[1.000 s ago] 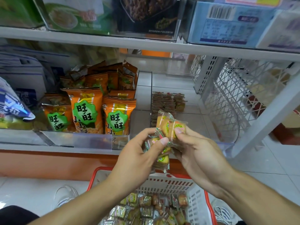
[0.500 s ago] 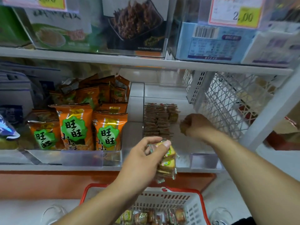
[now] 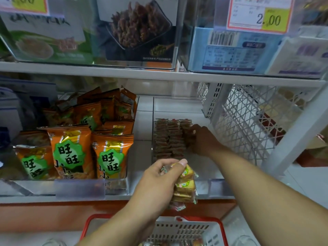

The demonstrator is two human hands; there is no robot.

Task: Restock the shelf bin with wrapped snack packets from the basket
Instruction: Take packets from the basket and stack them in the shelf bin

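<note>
From the head camera, the right hand [image 3: 202,139] had gone from the front of the shelf, where a second earlier it had pinched a packet out of the left hand's bundle, deep into the clear shelf bin [image 3: 177,105]. It lay against the right edge of the rows of packets [image 3: 168,139] already standing there; its fingers were curled, but whether they still held a packet I could not tell, the bin being dim. The left hand [image 3: 159,181] had stayed low before the bin's front wall, gripping a stack of wrapped snack packets [image 3: 185,187] between thumb and fingers, the stack hanging below its palm. The red-rimmed basket [image 3: 195,228] sat beneath, with more packets showing at the frame's bottom edge. I judged one packet just placed or being placed, with the bundle and basket left to go.
</note>
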